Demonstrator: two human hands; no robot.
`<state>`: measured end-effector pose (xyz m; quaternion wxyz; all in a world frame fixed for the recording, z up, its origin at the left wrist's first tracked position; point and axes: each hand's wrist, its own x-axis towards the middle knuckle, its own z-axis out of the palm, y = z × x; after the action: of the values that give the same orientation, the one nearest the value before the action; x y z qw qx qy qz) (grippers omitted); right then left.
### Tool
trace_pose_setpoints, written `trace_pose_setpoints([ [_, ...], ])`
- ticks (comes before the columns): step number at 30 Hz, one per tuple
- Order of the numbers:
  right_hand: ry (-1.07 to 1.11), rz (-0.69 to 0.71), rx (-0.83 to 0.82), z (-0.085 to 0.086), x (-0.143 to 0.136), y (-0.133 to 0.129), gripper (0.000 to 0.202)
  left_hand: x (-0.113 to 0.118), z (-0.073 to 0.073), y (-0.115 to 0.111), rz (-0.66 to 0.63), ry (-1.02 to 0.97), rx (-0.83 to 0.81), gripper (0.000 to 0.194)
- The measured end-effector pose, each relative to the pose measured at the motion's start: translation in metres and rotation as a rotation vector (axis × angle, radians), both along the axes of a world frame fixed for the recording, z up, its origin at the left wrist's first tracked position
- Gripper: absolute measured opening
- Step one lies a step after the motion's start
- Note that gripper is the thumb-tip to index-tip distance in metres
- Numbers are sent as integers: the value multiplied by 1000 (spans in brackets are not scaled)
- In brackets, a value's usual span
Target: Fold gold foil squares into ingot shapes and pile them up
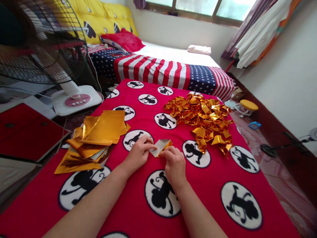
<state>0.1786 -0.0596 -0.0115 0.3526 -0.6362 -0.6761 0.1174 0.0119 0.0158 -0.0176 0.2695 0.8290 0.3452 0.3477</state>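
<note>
Hands (158, 158) holding part-folded gold paper (161, 147) — foil pile (205, 114), red cloth (198, 198)

And here come two bare forearms, the left forearm (94, 201) up from the lower left of the frame, the right forearm (199, 213) from the bottom edge, right of centre. Both broad at the frame's edge, both tapering smoothly to slimmer, bare wrists! Now to mid-frame: the left hand (139, 151), bare, its fingers slender, and the right hand (175, 165), bare too, with a rounded back.
</note>
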Motion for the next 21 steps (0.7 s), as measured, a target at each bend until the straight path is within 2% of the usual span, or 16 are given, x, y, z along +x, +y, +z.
trace_pose_setpoints([
  [2, 47, 50, 21, -1, 3, 2, 30, -3, 0, 3, 24, -10, 16, 47],
  [6, 133, 88, 64, -5, 8, 5, 33, -8, 1, 6, -40, -9, -13, 55],
  [11, 142, 117, 94, -5, 12, 10, 31, -13, 0, 11, -61, -24, -5, 44],
  [16, 101, 161, 113, -4, 19, 19, 34, -15, -1, 12, -71, 43, 81, 33],
  [21, -29, 135, 92, 2, 16, 16, 33, -14, 6, 9, -112, 115, 196, 34],
])
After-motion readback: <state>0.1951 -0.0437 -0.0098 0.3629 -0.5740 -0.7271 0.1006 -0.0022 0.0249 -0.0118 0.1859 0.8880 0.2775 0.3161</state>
